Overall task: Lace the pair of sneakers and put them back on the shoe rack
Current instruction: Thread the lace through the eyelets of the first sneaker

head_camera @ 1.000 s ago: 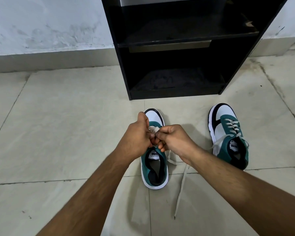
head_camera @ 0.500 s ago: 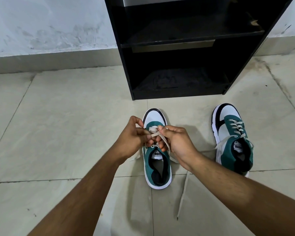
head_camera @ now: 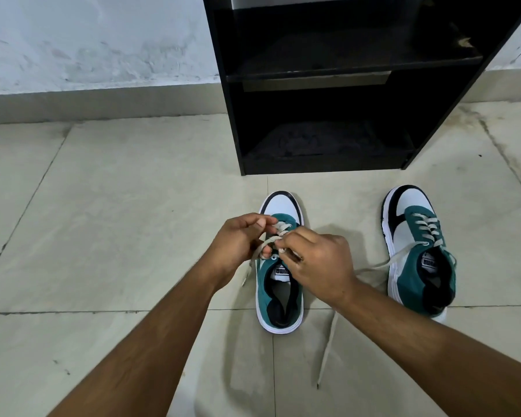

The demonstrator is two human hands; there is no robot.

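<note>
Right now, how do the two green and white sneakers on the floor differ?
The middle green and white sneaker is only laced near the toe, both hands working its lace; the right-side green and white sneaker is laced higher and untouched, its lace ends loose. Both point toward the black shoe rack.

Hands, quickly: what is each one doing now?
Left hand: pinching the lace of the middle sneaker.
Right hand: closed on the same lace.

Bare forearms (head_camera: 151, 335), unadorned hands (head_camera: 322, 266)
</note>
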